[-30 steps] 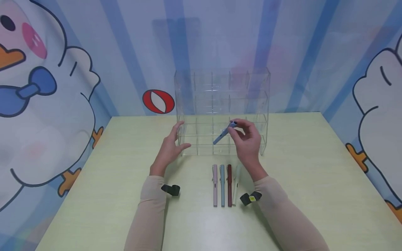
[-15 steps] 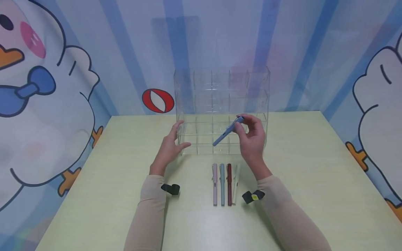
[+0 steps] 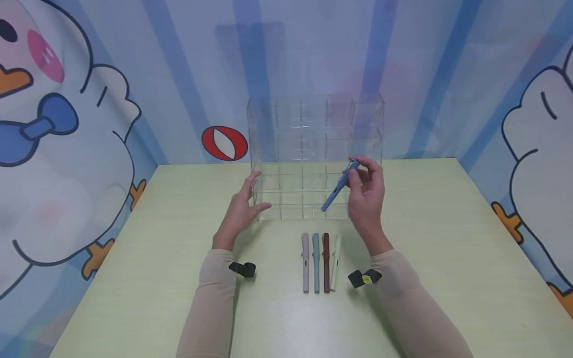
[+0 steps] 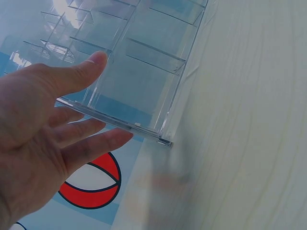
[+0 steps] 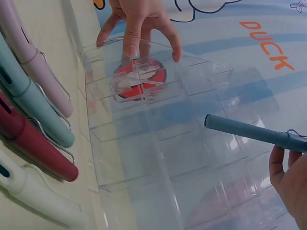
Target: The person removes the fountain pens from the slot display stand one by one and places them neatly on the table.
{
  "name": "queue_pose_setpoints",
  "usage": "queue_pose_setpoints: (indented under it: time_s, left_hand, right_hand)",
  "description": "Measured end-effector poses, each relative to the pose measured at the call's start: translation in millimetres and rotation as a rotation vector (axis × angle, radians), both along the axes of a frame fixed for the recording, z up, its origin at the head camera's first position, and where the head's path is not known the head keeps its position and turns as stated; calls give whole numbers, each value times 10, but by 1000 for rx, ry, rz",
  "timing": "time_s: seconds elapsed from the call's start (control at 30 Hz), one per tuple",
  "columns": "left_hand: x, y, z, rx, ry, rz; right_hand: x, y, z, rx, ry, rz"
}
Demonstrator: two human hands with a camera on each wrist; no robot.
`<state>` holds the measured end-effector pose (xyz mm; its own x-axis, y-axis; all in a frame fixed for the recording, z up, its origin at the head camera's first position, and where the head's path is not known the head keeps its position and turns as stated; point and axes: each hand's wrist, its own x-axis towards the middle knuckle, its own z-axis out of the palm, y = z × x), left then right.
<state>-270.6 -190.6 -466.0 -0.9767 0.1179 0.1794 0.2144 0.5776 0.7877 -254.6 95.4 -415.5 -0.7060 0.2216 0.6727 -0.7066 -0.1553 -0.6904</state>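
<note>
My right hand (image 3: 368,191) pinches a capped blue pen (image 3: 335,192) between thumb and fingers. The pen is held slanted, its lower end toward the front left, before the right part of a clear acrylic compartment rack (image 3: 291,205). In the right wrist view the blue pen (image 5: 247,131) appears apart from the rack. My left hand (image 3: 240,214) holds the rack's left side, thumb at the front and fingers along the outer wall. On the table in front lie a lilac pen (image 3: 306,263), a light blue pen (image 3: 316,263), a dark red pen (image 3: 326,263) and a pale green pen (image 3: 335,261).
The rack stands upright near the back of the pale table (image 3: 112,293), with several see-through compartments. Behind it hangs a blue striped backdrop (image 3: 179,89) with cartoon ducks and a red and white ball print (image 3: 225,143). Dark camera mounts sit at both wrists.
My right hand has drawn the blue pen to the right, and the pen has tilted more steeply. My left hand stays at the rack's left side; the pens on the table lie still.
</note>
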Motion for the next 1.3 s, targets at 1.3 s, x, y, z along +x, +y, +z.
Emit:
queue_pose_setpoints:
  time_s: [1.3]
  left_hand:
    - [-3,-13,-13,13,19,-15]
  right_hand:
    - [57,506,356,5,-536,155]
